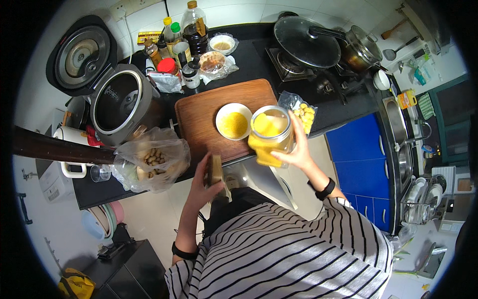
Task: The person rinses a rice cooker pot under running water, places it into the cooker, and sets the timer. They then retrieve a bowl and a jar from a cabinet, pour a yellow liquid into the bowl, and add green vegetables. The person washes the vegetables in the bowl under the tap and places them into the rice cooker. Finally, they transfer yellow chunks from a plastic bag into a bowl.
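Observation:
My right hand [297, 149] grips a clear jar [274, 144] part-filled with yellow grain that looks like millet. Its mouth is uncovered, and the jar is above the near right edge of a wooden cutting board [198, 112]. Just left of it, a white bowl [220, 134] sits on the board with the same yellow grain [234, 125] inside. In my left hand [199, 187], a round brownish-gold lid [216, 170] is held on edge, off the board's near side. Some of its face is hidden from view.
An open rice cooker [149, 93] and a plastic bag of peanuts [153, 157] stand to the left. Bottles [196, 33] and covered bowls [213, 61] line the back. A bag of yellow pieces [304, 116] lies right of the board, near a lidded pan [306, 41] on the stove.

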{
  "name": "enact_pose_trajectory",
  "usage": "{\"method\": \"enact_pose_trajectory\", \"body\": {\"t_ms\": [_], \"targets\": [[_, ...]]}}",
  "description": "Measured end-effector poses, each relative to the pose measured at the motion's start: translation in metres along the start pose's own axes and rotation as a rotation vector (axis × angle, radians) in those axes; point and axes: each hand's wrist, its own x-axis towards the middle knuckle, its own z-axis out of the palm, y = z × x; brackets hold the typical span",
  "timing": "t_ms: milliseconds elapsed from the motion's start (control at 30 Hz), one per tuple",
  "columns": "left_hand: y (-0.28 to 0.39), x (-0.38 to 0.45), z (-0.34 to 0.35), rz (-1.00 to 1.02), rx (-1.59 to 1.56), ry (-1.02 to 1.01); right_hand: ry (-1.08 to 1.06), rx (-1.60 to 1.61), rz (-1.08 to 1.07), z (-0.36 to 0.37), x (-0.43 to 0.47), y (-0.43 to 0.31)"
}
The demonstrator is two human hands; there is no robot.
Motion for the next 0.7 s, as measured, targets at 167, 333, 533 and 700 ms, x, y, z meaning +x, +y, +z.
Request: {"method": "enact_pose_trajectory", "body": {"t_ms": [167,333,533,700], "targets": [[0.05,0.024,0.026,0.318,0.338,0.016,-0.229,0.086,0.0,0.013,-0.028,-0.027],[0.073,0.011,0.061,0.442,0.704,0.033,-0.289,0.176,0.008,0.026,-0.04,-0.054],[0.067,-0.027,0.059,0.476,0.86,0.044,-0.324,0.199,-0.051,0.03,-0.054,-0.079],[0.059,-0.066,0.042,0.547,0.72,-0.111,-0.523,0.428,-0.126,0.035,-0.068,-0.092]]}}
